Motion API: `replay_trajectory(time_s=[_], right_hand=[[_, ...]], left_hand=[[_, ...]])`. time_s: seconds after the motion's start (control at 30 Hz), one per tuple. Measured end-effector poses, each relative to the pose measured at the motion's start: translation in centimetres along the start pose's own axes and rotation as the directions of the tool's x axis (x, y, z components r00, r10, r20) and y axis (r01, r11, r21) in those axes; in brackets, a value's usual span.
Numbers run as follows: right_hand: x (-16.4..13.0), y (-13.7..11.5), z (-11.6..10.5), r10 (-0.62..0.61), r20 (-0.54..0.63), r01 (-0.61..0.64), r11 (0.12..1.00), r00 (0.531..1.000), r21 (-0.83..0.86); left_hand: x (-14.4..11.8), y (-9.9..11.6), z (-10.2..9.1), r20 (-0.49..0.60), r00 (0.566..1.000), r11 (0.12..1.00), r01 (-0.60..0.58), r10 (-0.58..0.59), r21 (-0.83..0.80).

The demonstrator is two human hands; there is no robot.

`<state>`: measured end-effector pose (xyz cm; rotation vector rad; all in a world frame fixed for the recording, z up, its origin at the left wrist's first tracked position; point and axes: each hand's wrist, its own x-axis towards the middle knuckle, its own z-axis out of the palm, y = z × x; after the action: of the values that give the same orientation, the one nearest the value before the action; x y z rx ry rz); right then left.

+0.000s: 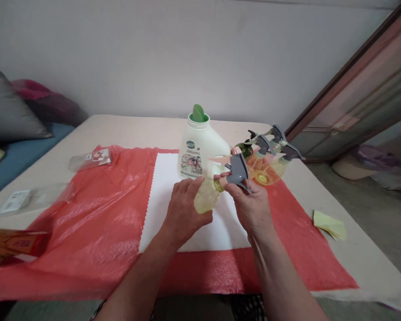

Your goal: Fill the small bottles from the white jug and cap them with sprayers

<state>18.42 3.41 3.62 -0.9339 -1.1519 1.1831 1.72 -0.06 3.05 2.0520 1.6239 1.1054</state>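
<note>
My left hand (183, 209) is wrapped round the body of a pale yellow see-through spray bottle (205, 198), which tilts to the right. Its grey trigger head (237, 170) is pinched in the fingers of my right hand (252, 207), at the bottle's neck. Whether the head is screwed on or loose I cannot tell. Just behind stands a large white detergent jug (200, 142) with a green spout in its uncapped mouth. Right of the jug, several more spray bottles with grey trigger heads (277, 145) stand together, one with orange-tinted plastic (263, 174).
A white scalloped mat (160, 223) lies on red plastic sheeting (110, 232) over the pale table (337, 196). Clear packages (100, 157) and an orange pack (16, 244) lie left; a folded yellow cloth (329, 223) is at right. A wall (137, 58) stands behind.
</note>
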Motion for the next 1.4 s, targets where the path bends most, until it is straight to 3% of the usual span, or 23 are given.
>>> replay_trajectory(time_s=[0.23,0.87,1.13,1.27,1.4], right_hand=[[0.2,0.7,-0.1,0.019,0.007,-0.019,0.999,1.000,0.044],[-0.1,1.1,-0.1,0.029,0.039,-0.030,0.999,0.999,0.025],[-0.3,1.9,1.2,0.052,-0.072,-0.046,0.995,0.996,0.084],[-0.6,2.0,2.2,0.076,-0.182,-0.061,0.994,0.980,0.088],[-0.9,1.8,3.2,0.126,-0.192,-0.086,0.975,0.973,0.205]], left_hand=[[-0.3,-0.1,0.5,-0.042,0.997,0.997,-0.064,0.066,0.051],[-0.3,-0.1,0.4,-0.018,0.997,0.995,-0.073,0.075,0.073],[-0.5,-0.2,1.0,-0.088,0.993,0.994,-0.070,0.077,0.087],[-0.7,-0.3,1.6,-0.144,0.980,0.975,-0.111,0.140,0.195],[-0.8,-0.1,2.6,-0.193,0.959,0.951,-0.153,0.209,0.270]])
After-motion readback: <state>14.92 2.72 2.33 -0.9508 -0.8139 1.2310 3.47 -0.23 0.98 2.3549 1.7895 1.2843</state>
